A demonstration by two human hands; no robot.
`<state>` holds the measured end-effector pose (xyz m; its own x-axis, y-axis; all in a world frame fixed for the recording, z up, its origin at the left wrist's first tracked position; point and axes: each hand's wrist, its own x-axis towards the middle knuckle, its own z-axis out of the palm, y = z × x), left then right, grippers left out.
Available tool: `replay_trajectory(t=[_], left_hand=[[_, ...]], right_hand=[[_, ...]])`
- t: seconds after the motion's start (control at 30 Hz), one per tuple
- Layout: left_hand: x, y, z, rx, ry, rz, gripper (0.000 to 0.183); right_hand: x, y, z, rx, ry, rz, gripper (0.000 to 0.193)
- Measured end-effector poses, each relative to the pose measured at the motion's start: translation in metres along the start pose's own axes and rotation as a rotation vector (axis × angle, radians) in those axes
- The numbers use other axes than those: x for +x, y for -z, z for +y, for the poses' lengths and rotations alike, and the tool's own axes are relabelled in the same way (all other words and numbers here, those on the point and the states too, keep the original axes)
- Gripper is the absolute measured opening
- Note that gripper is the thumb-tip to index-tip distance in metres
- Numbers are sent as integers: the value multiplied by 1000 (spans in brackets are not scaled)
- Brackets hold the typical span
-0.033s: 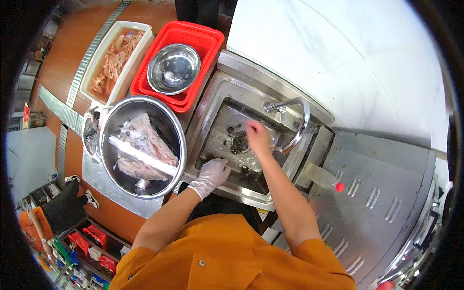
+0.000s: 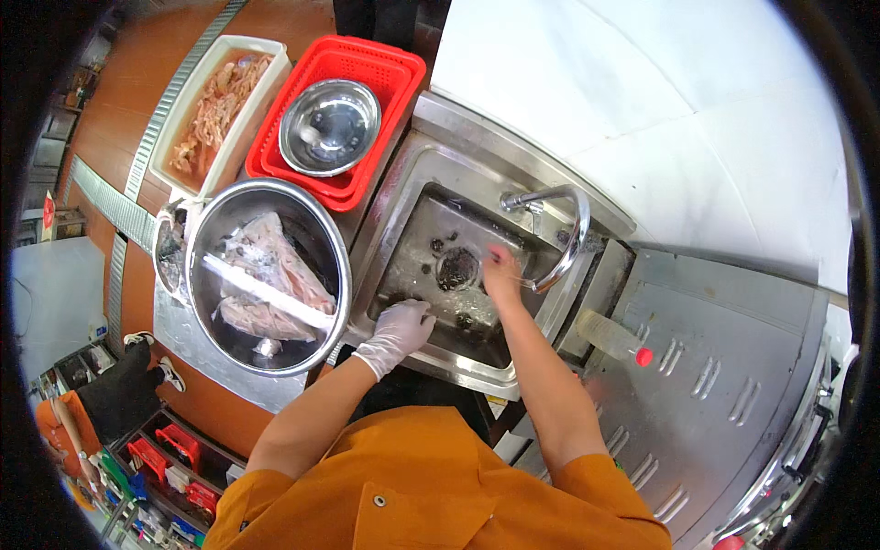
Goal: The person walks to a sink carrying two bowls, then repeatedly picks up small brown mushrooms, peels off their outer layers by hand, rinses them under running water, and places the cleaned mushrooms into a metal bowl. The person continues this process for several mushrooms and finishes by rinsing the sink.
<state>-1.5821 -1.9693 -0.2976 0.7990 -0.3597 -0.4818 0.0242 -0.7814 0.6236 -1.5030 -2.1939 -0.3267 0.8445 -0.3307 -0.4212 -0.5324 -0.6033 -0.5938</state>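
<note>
My left hand [image 2: 404,326], in a thin white glove, is at the near-left edge of the steel sink [image 2: 396,270]. Its fingers are curled together, and whatever they may hold is hidden. My right hand [image 2: 500,275] is bare and over the right part of the basin, beside the outlet of the curved chrome faucet [image 2: 579,225]. Motion smears its fingers, so their grip is unclear. Below it, the round drain [image 2: 456,269] has dark bits around it. Left of the sink, a large steel bowl [image 2: 340,302] holds big pieces of fish [image 2: 275,266].
Red plastic baskets [image 2: 401,75] hold a smaller steel bowl [image 2: 330,128]. Beside them is a white tub [image 2: 275,87] of pinkish meat strips in liquid. A bottle with a red cap [image 2: 610,337] lies right of the sink. Another person [image 2: 101,403] is at the far left.
My right hand has shifted slightly right and nearer to me, closer to the faucet outlet. The left hand stays at the sink's edge.
</note>
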Motion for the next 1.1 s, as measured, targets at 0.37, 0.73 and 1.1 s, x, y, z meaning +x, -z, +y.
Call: replay_trajectory(t=[0.37,0.73,1.1], left_hand=[[31,-12,13,-208,36,-34,40],[39,51,128,-157,-406,106,65],[44,34,162,-381,-254,197,21]], right_hand=[[-10,-59,137,250,-129,-148,51],[-80,79,-4,1109,-175,-371,37],[-103,118,-4,795,37,-166,43]])
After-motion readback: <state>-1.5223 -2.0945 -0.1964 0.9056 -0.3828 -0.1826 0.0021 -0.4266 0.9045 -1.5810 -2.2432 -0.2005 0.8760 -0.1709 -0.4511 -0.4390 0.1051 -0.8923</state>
